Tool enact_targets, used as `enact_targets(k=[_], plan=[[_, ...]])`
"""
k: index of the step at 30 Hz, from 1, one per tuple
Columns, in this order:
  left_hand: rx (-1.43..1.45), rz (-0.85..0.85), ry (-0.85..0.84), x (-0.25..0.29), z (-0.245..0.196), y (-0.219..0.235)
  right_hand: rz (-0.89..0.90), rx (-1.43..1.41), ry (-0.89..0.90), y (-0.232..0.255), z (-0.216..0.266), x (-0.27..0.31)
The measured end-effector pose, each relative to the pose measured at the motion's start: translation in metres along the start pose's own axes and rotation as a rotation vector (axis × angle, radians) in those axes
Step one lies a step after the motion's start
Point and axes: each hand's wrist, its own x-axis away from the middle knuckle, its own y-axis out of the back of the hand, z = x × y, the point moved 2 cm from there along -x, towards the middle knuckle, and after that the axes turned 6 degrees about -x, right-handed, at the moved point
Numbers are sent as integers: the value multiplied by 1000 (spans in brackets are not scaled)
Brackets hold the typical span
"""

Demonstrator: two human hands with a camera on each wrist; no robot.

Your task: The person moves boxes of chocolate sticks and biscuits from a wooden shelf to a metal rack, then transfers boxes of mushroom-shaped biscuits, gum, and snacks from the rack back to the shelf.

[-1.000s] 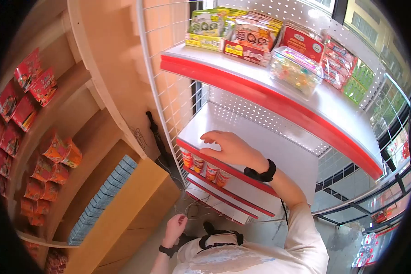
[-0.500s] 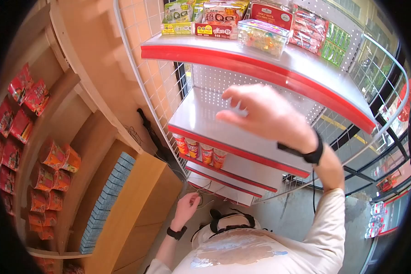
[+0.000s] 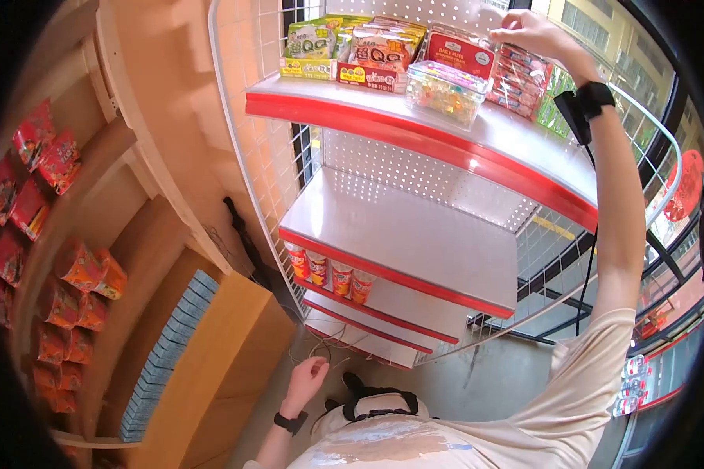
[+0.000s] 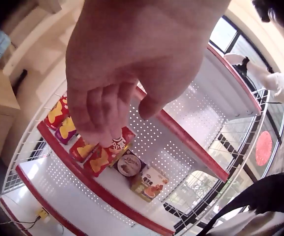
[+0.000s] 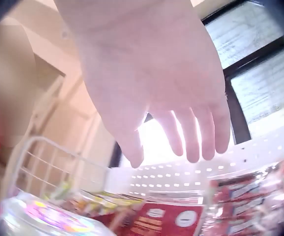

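My right hand [image 3: 536, 35] is raised at the back of the top shelf [image 3: 344, 90], holding nothing. In the right wrist view its fingers hang extended above a red daily nuts pack [image 5: 169, 219] and some red-and-clear wrapped packs [image 5: 250, 201]. A clear tub of wrapped candies [image 3: 446, 92] stands in front of the nuts. To its left are orange gummy bags [image 3: 379, 51] and green gummy bags [image 3: 311, 43] in display boxes. My left hand [image 3: 309, 379] hangs low beside my body, fingers loosely curled around nothing.
Below is a bare white shelf [image 3: 407, 227] with a red edge. Red snack cups [image 3: 340, 277] stand one level lower. A wire side grid [image 3: 250, 156] bounds the rack. At left, wooden shelving holds red packets [image 3: 31, 207], orange cups [image 3: 78, 266] and blue-grey boxes [image 3: 168, 356].
My right hand has risen from above the bare middle shelf to the back of the top shelf, moving up and right. My left hand stays low at my side.
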Motion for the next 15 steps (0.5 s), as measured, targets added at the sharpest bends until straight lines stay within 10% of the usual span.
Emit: enact_targets(k=[1,2,4,15], plan=[[-6,-14,-5,1,2,4,-17,41,237,-4,-19,-8],[-14,-37,6,3,5,7,52,215,-222,-16,-14,-25],[-25,-74,26,4,8,16,104,109,-66,-28,-28,-26],[-89,-218,51,12,27,38,31,288,-377,-46,-61,-19]])
